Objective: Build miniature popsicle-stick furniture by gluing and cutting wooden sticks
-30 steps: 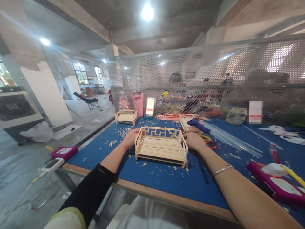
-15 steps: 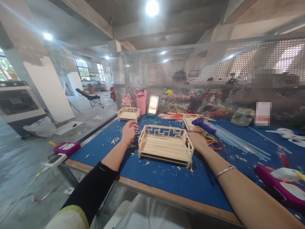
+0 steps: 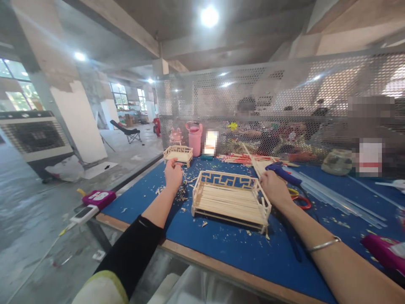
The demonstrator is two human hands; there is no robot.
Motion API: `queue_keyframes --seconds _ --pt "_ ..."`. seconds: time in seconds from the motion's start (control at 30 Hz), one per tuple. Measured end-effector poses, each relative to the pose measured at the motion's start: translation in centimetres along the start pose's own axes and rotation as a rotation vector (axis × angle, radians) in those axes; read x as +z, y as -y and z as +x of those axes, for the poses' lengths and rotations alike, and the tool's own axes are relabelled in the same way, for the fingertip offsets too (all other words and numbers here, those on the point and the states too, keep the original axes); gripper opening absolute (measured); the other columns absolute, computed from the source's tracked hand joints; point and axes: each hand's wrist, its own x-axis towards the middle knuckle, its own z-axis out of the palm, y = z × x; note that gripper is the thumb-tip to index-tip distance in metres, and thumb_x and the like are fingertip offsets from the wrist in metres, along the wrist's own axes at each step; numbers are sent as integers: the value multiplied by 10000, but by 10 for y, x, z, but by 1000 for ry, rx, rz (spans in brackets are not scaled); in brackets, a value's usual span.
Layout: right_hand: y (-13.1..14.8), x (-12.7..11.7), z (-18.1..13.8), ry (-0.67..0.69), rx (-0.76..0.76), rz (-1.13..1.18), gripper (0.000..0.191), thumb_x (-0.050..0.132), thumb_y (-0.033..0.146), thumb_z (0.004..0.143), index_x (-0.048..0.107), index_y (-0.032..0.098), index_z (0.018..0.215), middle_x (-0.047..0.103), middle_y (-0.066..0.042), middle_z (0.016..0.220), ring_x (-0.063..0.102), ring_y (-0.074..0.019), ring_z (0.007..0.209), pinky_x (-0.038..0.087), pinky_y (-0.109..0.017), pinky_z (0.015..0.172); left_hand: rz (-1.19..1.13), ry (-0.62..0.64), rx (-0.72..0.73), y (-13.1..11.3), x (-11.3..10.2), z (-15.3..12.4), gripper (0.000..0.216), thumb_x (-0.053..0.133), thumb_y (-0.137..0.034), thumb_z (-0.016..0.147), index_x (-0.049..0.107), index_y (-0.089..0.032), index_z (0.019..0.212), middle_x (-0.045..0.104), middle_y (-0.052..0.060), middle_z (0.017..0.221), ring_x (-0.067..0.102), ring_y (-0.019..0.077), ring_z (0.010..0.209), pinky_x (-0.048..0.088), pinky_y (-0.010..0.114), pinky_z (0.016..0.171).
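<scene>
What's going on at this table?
Someone has a large, pale, slatted wooden model with a latticed back standing upright on a blue-topped table. Their right hand is curled by its right end; whether it grips anything is unclear. Their left hand is apart from it, fingers bent, in front of a smaller pale wooden model. A blue pistol-shaped glue gun sits just beyond the right hand.

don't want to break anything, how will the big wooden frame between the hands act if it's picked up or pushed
The big wooden frame is probably light for its size, being made of thin slats. Its openwork back looks fragile, with narrow pieces that could snap if squeezed. Pushed, it seems more apt to slide than tip, being low and wide.
</scene>
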Motion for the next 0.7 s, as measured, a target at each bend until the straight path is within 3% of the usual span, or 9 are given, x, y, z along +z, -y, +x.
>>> queue_keyframes --seconds 0.1,0.2,0.4,0.7 --pt "-4 -7 5 -143 -89 145 219 270 273 853 472 193 874 611 -74 764 580 -194 724 409 -272 626 -8 73 20 -11 15 8 242 507 -133 687 563 -153 922 580 -6 693 509 99 567 381 214 532" --pt "-11 -12 8 -274 -260 370 173 339 319 811 465 211 763 543 -13 638 513 -162 589 393 -265 564 -98 226 -16 -19 26 7 216 565 -228 683 605 -154 882 615 15 749 534 107 625 375 207 525" --pt "-15 -15 7 -248 -383 517 230 477 388 734 610 201 718 619 -17 653 536 -155 602 412 -271 583 -156 530 -63 -20 18 -11 359 638 -443 621 678 -161 840 675 71 923 574 180 876 408 241 641" --pt "-11 -15 0 -258 -350 569 239 530 401 688 663 202 694 667 -34 691 584 -171 638 449 -287 611 -40 639 -62 -22 17 -24 327 632 -446 636 704 -159 775 689 88 934 574 214 936 411 293 763"
